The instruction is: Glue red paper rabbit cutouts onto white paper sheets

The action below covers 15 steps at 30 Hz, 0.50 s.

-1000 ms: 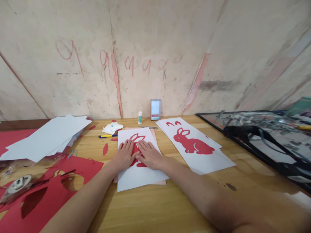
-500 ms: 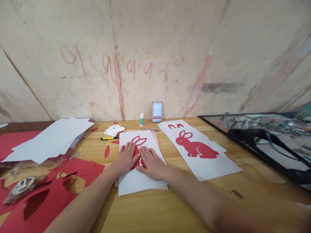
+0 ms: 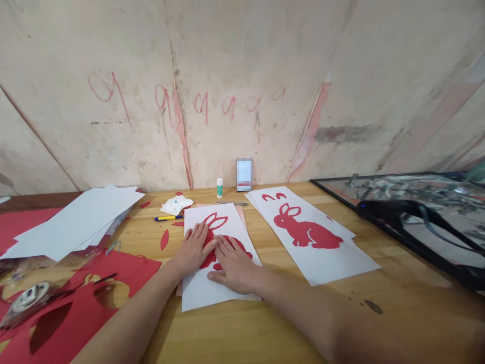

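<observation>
A red paper rabbit cutout (image 3: 238,244) lies on a white sheet (image 3: 206,293) in front of me. My left hand (image 3: 194,250) rests flat over the rabbit's head and chest, fingers stretched out. Beside it, my right hand (image 3: 233,265) lies flat across the rabbit's body, fingers extended and thumb out to the left. Both hands hide part of the cutout; its ears and rounded back show. Under the white sheet, the edge of a pinkish sheet (image 3: 241,215) sticks out.
To the right lies another red rabbit (image 3: 308,231) on white paper (image 3: 322,270). A glue stick (image 3: 220,188), tweezers (image 3: 233,203) and a propped phone (image 3: 244,174) are at the back. Left are a yellow pen (image 3: 168,218), red paper scraps (image 3: 140,275), a tape dispenser (image 3: 32,297) and white sheets (image 3: 83,215).
My right hand has slid slightly down and toward me, uncovering more of the rabbit's back. My left hand stays over the head and chest. The view has shifted slightly.
</observation>
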Motion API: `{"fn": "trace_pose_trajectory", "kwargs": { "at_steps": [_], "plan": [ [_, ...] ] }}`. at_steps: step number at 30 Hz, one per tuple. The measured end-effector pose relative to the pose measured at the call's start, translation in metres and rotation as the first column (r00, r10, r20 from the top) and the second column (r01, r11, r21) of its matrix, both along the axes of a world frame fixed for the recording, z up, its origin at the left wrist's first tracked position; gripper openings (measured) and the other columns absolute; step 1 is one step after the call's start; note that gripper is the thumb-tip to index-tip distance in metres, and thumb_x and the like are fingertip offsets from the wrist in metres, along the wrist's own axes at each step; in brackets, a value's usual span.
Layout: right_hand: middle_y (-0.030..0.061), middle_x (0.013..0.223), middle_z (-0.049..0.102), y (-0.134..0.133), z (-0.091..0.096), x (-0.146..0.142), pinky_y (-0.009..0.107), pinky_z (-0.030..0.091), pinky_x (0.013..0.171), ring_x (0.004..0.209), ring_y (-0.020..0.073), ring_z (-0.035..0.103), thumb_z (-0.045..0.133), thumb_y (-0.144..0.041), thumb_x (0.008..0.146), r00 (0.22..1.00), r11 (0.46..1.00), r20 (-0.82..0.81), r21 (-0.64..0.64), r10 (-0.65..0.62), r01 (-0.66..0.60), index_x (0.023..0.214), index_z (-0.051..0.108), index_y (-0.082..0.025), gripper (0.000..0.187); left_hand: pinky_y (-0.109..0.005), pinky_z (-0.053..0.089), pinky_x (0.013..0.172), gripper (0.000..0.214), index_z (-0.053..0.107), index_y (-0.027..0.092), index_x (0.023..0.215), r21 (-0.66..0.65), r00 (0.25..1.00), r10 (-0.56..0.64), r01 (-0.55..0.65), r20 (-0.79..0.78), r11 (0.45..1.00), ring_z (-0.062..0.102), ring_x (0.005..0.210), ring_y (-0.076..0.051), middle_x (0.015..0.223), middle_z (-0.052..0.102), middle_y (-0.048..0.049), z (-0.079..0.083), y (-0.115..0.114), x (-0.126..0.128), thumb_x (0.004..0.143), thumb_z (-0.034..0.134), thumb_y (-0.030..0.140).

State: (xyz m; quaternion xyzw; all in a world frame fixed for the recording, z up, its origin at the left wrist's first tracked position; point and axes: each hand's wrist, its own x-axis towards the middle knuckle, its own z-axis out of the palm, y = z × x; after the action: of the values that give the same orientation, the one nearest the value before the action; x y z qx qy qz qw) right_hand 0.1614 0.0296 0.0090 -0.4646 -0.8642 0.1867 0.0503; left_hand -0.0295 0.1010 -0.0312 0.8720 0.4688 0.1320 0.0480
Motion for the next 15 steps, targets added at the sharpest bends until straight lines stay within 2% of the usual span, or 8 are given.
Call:
{"fn": "trace_pose_trajectory", "kwargs": {
  "at_steps": [5, 9, 15],
  "plan": [
    [0.0192, 0.162, 0.006, -0.0007, 0.0051, -0.0016, 0.046, -0.003, 0.121, 0.151, 0.0279, -0.003, 0.026, -0.071, 0.092, 1.000, 1.000, 0.007, -0.005, 0.007, -0.007, 0.154, 0.016, -0.001, 0.094, -0.058, 0.026, 0.114, 0.059, 0.026, 0.021, 0.154, 0.098, 0.999, -0.027, 0.030, -0.030, 0.995, 0.024, 0.147, -0.032, 0.157, 0.031, -0.0182, -0.0020, -0.0032, -0.0003, 0.101, 0.033, 0.046],
    [0.0197, 0.162, 0.006, -0.0012, 0.0061, -0.0011, 0.046, -0.002, 0.121, 0.151, 0.0286, -0.001, 0.025, -0.072, 0.091, 1.000, 1.000, 0.006, 0.001, 0.001, -0.001, 0.154, 0.016, -0.001, 0.095, -0.057, 0.029, 0.112, 0.057, 0.028, 0.022, 0.153, 0.103, 0.999, -0.030, 0.034, -0.038, 0.994, 0.026, 0.146, -0.032, 0.156, 0.032, -0.0184, 0.0009, -0.0041, -0.0001, 0.101, 0.034, 0.046],
    [0.0207, 0.161, 0.009, 0.0010, -0.0022, -0.0007, 0.048, 0.002, 0.121, 0.151, 0.0291, 0.002, 0.024, -0.073, 0.091, 1.000, 0.998, 0.003, 0.055, 0.005, -0.005, 0.154, 0.020, -0.002, 0.095, -0.056, 0.032, 0.111, 0.058, 0.035, 0.020, 0.150, 0.093, 0.998, 0.003, 0.004, -0.070, 0.996, 0.028, 0.145, -0.033, 0.156, 0.033, -0.0188, 0.0055, -0.0051, 0.0028, 0.100, 0.035, 0.049]
  ]
}}
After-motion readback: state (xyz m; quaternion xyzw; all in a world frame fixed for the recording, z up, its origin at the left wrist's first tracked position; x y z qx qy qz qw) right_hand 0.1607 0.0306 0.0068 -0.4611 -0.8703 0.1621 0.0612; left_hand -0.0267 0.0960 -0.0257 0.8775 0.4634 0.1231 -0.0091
